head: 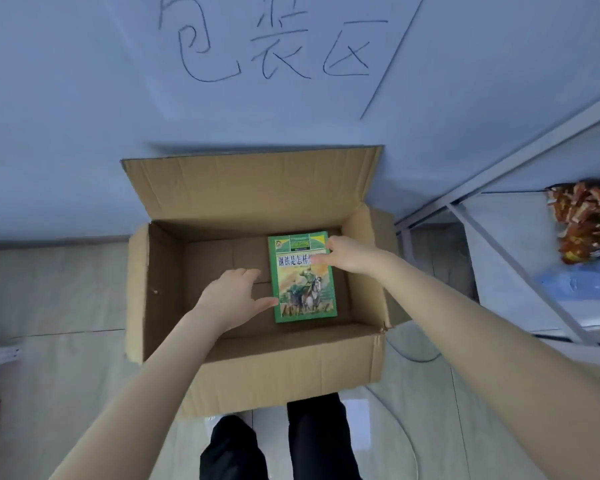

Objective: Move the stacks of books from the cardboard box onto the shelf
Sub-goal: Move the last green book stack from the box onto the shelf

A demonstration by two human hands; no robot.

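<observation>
An open cardboard box (257, 362) stands on the floor in front of me, its far flap leaning against the wall. Inside, to the right of centre, lies a green book (303, 285) with a horse rider on its cover; whether more books lie under it I cannot tell. My left hand (234, 294) is inside the box with fingers spread, the thumb at the book's left edge. My right hand (343, 256) reaches in from the right, fingers apart and resting over the book's upper right part. A white metal shelf (499, 258) stands to the right of the box.
A bag of orange-red snacks (586, 223) and a blue-white packet (575, 282) lie on the shelf. A white wall with handwritten characters (274, 43) rises behind the box. A white cable (409, 445) curls on the tiled floor at my feet. My legs stand just before the box.
</observation>
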